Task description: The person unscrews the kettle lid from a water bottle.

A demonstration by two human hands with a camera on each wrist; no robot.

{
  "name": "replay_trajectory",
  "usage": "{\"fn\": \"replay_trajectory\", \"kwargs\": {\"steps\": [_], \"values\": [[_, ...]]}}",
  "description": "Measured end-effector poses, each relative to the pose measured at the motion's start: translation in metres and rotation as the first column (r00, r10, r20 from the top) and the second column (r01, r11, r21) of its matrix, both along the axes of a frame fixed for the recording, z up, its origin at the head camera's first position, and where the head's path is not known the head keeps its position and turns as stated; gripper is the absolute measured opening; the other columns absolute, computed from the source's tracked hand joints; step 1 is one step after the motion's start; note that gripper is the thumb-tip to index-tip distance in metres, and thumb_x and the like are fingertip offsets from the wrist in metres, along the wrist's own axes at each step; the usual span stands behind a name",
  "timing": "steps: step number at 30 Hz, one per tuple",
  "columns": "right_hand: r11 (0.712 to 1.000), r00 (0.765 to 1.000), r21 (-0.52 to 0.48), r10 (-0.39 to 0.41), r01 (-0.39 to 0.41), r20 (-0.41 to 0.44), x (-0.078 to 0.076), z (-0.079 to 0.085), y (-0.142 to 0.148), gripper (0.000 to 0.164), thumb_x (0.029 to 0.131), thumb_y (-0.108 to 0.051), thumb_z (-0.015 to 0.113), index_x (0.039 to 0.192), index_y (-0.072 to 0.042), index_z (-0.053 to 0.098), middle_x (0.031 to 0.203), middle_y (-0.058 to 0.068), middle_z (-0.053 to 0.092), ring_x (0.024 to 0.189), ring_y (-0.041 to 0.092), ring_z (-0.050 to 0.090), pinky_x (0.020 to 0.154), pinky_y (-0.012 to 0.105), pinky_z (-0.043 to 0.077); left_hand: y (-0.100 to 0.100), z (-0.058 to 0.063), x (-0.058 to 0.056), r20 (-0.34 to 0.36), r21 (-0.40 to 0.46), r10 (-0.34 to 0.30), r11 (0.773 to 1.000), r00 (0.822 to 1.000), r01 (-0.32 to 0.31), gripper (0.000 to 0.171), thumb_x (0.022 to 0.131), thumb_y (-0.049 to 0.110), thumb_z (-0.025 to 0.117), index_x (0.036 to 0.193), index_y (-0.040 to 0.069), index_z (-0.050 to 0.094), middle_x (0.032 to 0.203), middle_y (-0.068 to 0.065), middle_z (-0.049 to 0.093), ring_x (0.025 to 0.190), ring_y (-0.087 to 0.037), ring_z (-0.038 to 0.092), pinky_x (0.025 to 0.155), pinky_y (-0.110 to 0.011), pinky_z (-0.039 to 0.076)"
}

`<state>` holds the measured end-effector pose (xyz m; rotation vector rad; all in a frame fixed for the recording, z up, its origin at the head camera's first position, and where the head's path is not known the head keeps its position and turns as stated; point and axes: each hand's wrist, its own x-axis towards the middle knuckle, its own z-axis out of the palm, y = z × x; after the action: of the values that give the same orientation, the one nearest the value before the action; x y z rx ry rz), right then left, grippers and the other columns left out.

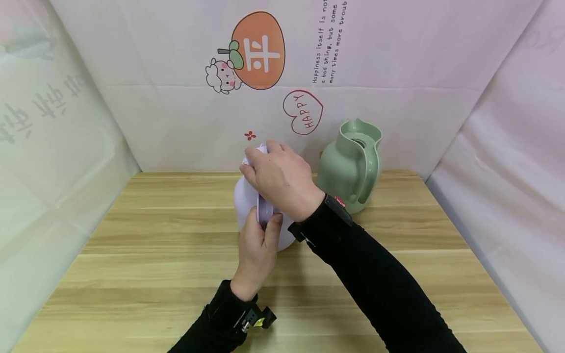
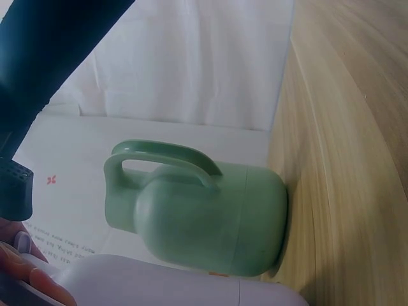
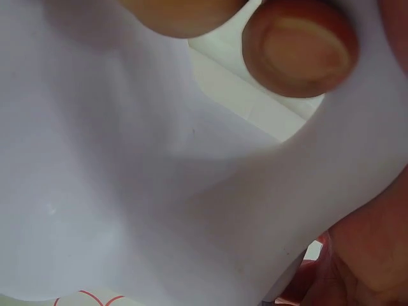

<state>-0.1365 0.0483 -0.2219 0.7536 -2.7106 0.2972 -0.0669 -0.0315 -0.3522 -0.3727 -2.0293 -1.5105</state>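
Note:
A lavender thermos jug (image 1: 243,198) stands upright on the wooden table, its handle facing the wearer. My left hand (image 1: 258,247) grips that handle, fingers wrapped round it and thumb on its right side. Over the jug's top lies my right hand (image 1: 282,179), its fingers bent round the mouth area, so the lid or stopper there is hidden. In the right wrist view the lavender surface (image 3: 127,191) fills most of the picture, with fingertips (image 3: 299,48) at the opening. To the right stands a green thermos jug (image 1: 337,171), touched by neither hand.
The wooden table (image 1: 167,274) extends to both sides and in front of the jugs. Behind it hangs a white printed cloth (image 1: 176,122) with an orange fruit, a heart and lettering. More white cloth (image 1: 499,196) borders the right side.

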Motion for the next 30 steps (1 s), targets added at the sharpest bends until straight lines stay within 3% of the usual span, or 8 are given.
{"fn": "replay_trajectory", "kwargs": {"steps": [10,19,26,30], "values": [[0.999,0.999,-0.013,0.038,-0.038,-0.039,-0.0019,-0.0017,0.0014,0.030,0.101,-0.043,0.042,0.102,-0.020,0.061,0.088,0.003,0.049,0.078,0.020,0.044,0.058,0.036,0.044,-0.0010,0.0001,0.0003,0.002,0.026,-0.035,0.999,0.999,0.035,0.018,0.100,0.019,0.052,0.111,0.004,0.053,0.082,-0.001,0.049,0.072,-0.015,0.049,0.058,-0.031,0.041],[0.998,0.997,-0.020,0.058,-0.060,-0.056,-0.0032,-0.0029,0.0024,0.029,0.100,-0.042,0.043,0.103,-0.019,0.062,0.088,0.002,0.049,0.078,0.020,0.046,0.059,0.035,0.045,-0.0013,0.0004,0.0007,0.006,0.038,-0.047,0.998,0.999,0.046,0.020,0.100,0.019,0.052,0.114,0.005,0.053,0.086,-0.002,0.051,0.075,-0.016,0.051,0.060,-0.032,0.044],[0.998,0.997,-0.021,0.055,-0.056,-0.046,-0.0034,-0.0031,0.0038,0.037,0.100,-0.042,0.042,0.122,-0.022,0.064,0.099,0.004,0.056,0.084,0.021,0.048,0.064,0.037,0.048,-0.0015,-0.0001,0.0003,-0.013,0.026,-0.033,0.999,0.999,0.034,0.020,0.099,0.018,0.053,0.113,0.003,0.053,0.086,-0.002,0.052,0.076,-0.015,0.052,0.061,-0.032,0.045],[0.998,0.997,-0.029,0.063,-0.064,-0.048,-0.0044,-0.0039,0.0046,0.038,0.100,-0.042,0.042,0.124,-0.022,0.063,0.102,0.005,0.057,0.085,0.022,0.048,0.067,0.037,0.049,-0.0016,-0.0004,0.0000,-0.016,0.023,-0.026,0.999,1.000,0.026,0.020,0.099,0.018,0.053,0.113,0.003,0.054,0.085,-0.002,0.052,0.076,-0.015,0.052,0.060,-0.032,0.045]]}}
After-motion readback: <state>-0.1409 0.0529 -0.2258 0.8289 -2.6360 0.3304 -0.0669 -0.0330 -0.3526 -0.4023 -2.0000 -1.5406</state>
